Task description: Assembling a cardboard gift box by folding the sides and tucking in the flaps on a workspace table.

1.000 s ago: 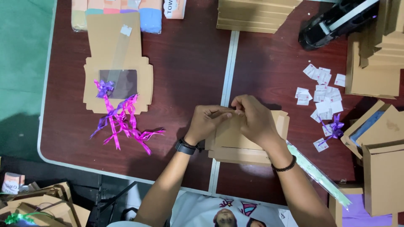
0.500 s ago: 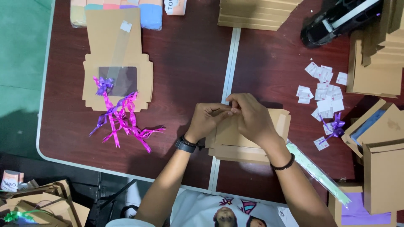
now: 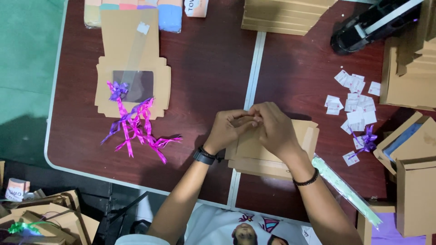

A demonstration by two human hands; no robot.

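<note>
We pinch a small brown piece between left hand and right hand, both grips closed on it, above box flats at the counter's six o'clock, close for fine fingerwork.

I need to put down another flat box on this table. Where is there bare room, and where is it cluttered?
Bare brown table lies between the flat windowed cardboard box with purple ribbons and the centre seam, and beyond the hands below the cardboard stack. The right side is crowded: white paper slips, folded cardboard boxes.
</note>
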